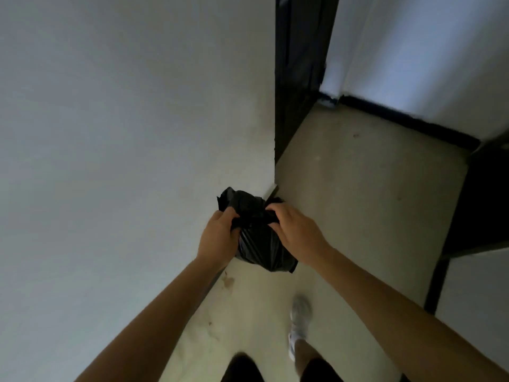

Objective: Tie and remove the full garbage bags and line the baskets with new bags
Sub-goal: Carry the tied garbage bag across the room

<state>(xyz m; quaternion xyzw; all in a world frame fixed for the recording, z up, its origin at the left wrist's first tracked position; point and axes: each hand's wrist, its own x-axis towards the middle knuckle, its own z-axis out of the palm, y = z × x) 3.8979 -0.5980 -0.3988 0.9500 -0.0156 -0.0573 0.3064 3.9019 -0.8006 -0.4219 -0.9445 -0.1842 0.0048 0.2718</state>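
- Your shorts (242, 368) show dark at the bottom edge, with one leg stepping forward in a pale shoe (300, 317) on the floor (358, 205).
- Both your bare forearms reach out from the lower corners and meet at a black bag (257, 244) held in the air in front of you.
- Your left hand (217, 235) is closed on the gathered plastic at the bag's neck, from its left side, fingers curled into the folds.
- Your right hand (296, 230) is closed on the same neck from the right, fingertips pressed down into the bunched top.
- Loose ends of the bag stick up above your knuckles; the filled body hangs below your hands, bulging and creased.
- The bag hangs above the floor, just in front of the end of the pale wall (124, 133) on your left.
- Past that wall end stands a dark door frame (297, 64), with a lit white wall and black skirting beyond.
- Blur softens the shoe.
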